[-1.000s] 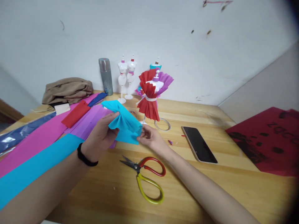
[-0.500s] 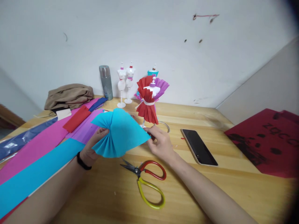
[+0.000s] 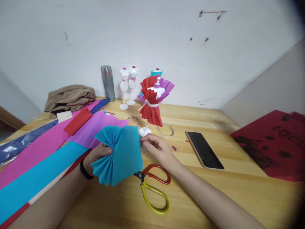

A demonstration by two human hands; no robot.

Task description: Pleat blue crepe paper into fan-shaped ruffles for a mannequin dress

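A sheet of blue crepe paper (image 3: pixel 127 152) is held up above the table, its left part gathered into fan-like pleats. My left hand (image 3: pixel 98 152) is closed on the gathered pleats. At the paper's right edge, my right hand (image 3: pixel 156 146) pinches it between thumb and fingers. Scissors (image 3: pixel 154 190) with one red and one yellow handle lie just below, their blades hidden behind the paper. Behind my right hand stands a small white mannequin (image 3: pixel 156 92) dressed in pleated red and purple paper with a white band at the waist.
Two bare mannequins (image 3: pixel 124 84) and a grey thermos (image 3: pixel 108 84) stand by the wall. Strips of coloured paper (image 3: pixel 45 171) and a brown cloth (image 3: pixel 70 97) lie at left. A phone (image 3: pixel 205 149), a metal ring (image 3: pixel 166 129) and a red bag (image 3: pixel 271 146) are at right.
The blue paper's right side has come down and turned, so its edge now faces my right hand squarely. My right hand has shifted slightly left. The mannequin's base now shows.
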